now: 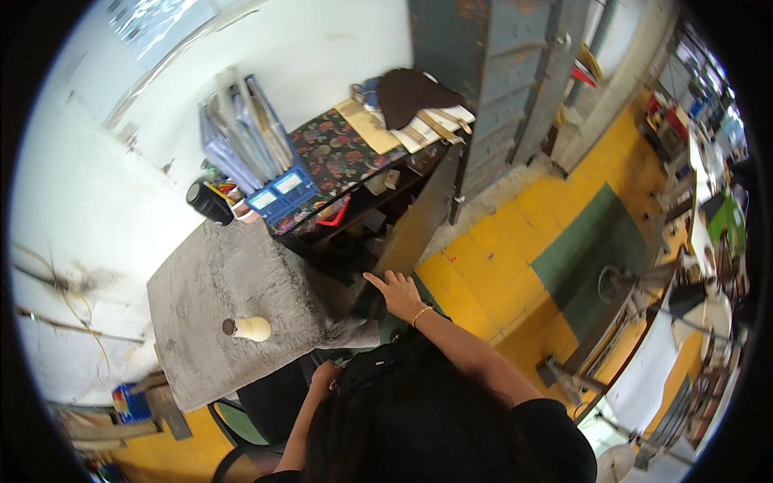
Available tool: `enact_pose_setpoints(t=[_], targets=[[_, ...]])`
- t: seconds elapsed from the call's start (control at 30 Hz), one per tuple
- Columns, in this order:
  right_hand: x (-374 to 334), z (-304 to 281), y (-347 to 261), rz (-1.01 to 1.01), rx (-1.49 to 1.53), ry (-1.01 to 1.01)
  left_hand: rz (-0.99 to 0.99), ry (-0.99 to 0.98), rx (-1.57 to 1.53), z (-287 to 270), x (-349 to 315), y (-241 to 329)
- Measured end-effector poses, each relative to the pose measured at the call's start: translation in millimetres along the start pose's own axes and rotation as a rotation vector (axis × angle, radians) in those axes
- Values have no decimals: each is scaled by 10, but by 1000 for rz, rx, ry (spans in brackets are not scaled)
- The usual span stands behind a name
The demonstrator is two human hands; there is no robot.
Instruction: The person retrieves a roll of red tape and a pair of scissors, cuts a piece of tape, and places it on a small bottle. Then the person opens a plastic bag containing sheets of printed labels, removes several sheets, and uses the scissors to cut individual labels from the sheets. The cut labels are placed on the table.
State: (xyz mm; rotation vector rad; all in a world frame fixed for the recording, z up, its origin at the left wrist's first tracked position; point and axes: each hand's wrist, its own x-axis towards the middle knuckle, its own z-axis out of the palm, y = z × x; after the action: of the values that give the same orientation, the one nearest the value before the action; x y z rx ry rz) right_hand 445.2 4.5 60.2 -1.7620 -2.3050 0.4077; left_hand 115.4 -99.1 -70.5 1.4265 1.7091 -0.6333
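Observation:
My right hand (394, 294), with a bracelet at the wrist, reaches to the lower end of a dark cabinet door (419, 213) that stands ajar. Its fingers are spread, the index finger stretched out to the left. Whether they touch the door I cannot tell. Behind the door, the low cabinet's dark inside holds a red item (333, 211) and other things in shadow. My left hand (326, 374) is low beside a black chair (278, 394); its fingers are too small and hidden to read. A cream bottle with a brown cap (250, 328) lies on a grey plush-covered surface (209, 282) to the left.
On the cabinet's flowered top (334, 149) stand blue file holders (278, 193), with papers and a dark brown piece (419, 97) beside them. A black cup (209, 203) is by the wall. A tall grey metal cabinet (507, 88) rises behind. Worktables (644, 378) line the right.

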Motion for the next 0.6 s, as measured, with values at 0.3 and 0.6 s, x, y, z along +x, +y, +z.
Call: enact_pose_setpoints(t=[0.3, 0.6], targets=[[412, -255, 8, -329, -187, 287, -196, 1, -176, 159, -175, 197], [1668, -215, 9, -243, -109, -887, -127, 242, -525, -149, -404, 583]])
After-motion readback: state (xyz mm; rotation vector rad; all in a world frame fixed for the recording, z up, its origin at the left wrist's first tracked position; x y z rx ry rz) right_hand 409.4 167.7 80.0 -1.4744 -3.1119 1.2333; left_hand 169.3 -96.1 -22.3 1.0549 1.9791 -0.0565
